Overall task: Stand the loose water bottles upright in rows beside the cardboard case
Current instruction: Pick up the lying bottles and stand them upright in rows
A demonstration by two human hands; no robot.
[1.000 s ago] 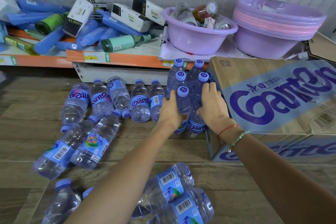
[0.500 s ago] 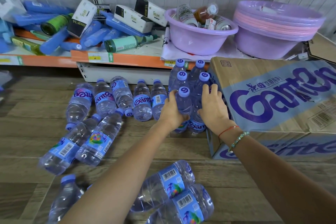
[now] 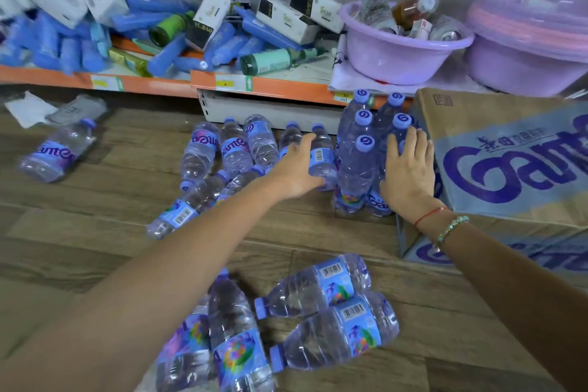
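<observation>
The water bottles are clear ribbed plastic with blue-violet screw caps and blue labels carrying purple lettering, a barcode and a bright flower print. Five of them stand upright (image 3: 356, 169) in a tight cluster on the floor, touching the left face of the cardboard case (image 3: 509, 156), their caps showing a white swirl from above. The right hand (image 3: 409, 175) lies with straight, spread fingers flat against the side of this cluster, between the bottles and the case. The left hand (image 3: 297, 165) reaches with fingers spread and loosely bent over a lying bottle (image 3: 323, 157) just left of the cluster; whether it truly grips that bottle cannot be told. More bottles lie on their sides: a row of four (image 3: 235, 146) close under the shelf edge, two more (image 3: 191, 207) partly hidden by the left forearm, one (image 3: 57, 149) well apart at far left, and four (image 3: 321, 312) near the bottom of the view, the lowest cut off by the frame. The case is brown corrugated board printed with large purple letters on a blue band; its right part runs out of view. The floor (image 3: 95, 232) is wood-grain planking. Above, an orange-edged shelf (image 3: 270, 86) holds a blurred heap of blue packs, white boxes and green tubes, and round lilac plastic basins (image 3: 401, 51), one filled with small jars whose labels are too small to read. The right wrist wears a red string and a beaded bracelet (image 3: 451, 226)
</observation>
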